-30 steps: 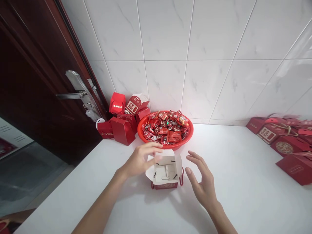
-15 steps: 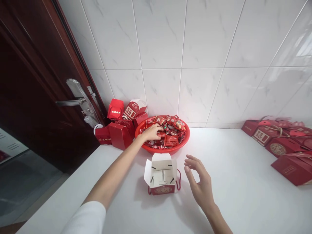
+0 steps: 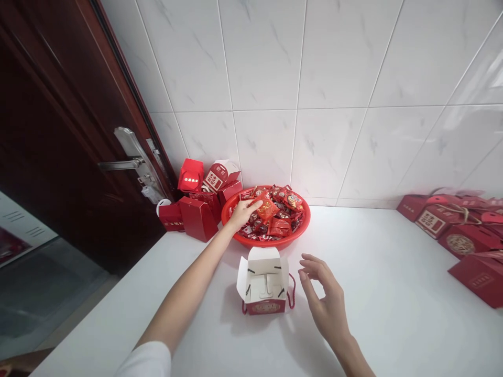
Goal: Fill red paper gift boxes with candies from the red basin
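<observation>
Fingers (image 3: pixel 315 265) of the right hand (image 3: pixel 329 308) are loosely curved, parted from the thumb by a gap, and hold nothing; the hand hovers above the tabletop (image 3: pixel 369 267), just right of an open box (image 3: pixel 264 307). That box sits upright, its flaps standing up, so that the white inside and the slots in its base show. The outside is red, with a pale round pattern on the front, and a red cord loops out at each side. Well off to the right lies a group of dark red boxes (image 3: pixel 460 242), some with pale printing, one with string tied around it.

Just beyond the open box stands a red bowl (image 3: pixel 271 244) piled with small wrapped packets (image 3: pixel 280 226). Over its left part is the left hand (image 3: pixel 241 214), with the thumb and fingers closed on a bright red packet (image 3: pixel 269 209) with gold markings, which is above the others in the bowl.

Left of the bowl, more red boxes (image 3: pixel 197 219) are clustered, some resting on others. Behind everything rises a wall (image 3: pixel 263 57) of white, grey-veined tiles, and to the left is a dark brown door (image 3: pixel 47 89) with a silver handle (image 3: pixel 120 165).
</observation>
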